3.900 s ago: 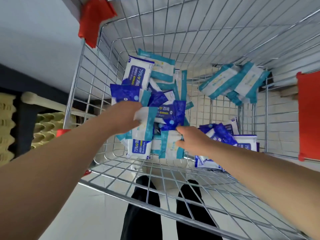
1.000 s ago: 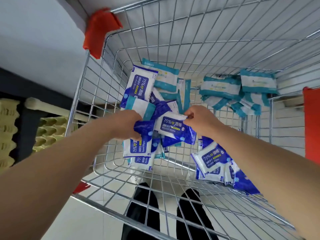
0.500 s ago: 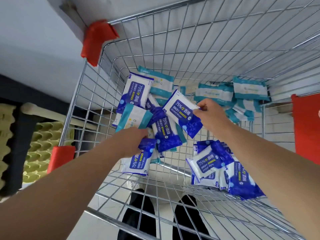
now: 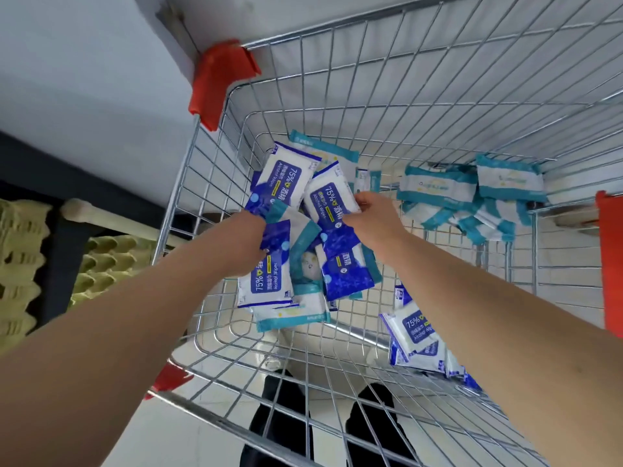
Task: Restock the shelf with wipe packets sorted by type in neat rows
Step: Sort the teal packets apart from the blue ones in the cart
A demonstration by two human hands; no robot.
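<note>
- Since half a second ago the right hand [image 4: 374, 215] has carried its blue alcohol-wipe packet [image 4: 332, 205] further up the frame, and it now lies beside a second blue packet [image 4: 286, 178] at the upper middle of the wire cart [image 4: 337, 96]
- Right fingers are clamped on that packet's right edge
- Meanwhile the left hand [image 4: 247, 242] has pushed up into the mixed pile [image 4: 269, 288] at the centre of the frame; its fingers are buried among the packets, so I cannot tell whether they clamp anything
- Teal packets [image 4: 438, 188] sit heaped at the upper right, against the cart's far wall
- More blue packets [image 4: 416, 335] lie at the lower right, partly under the right forearm
- Egg trays [image 4: 20, 264] stand at the left edge, outside the cart
</note>
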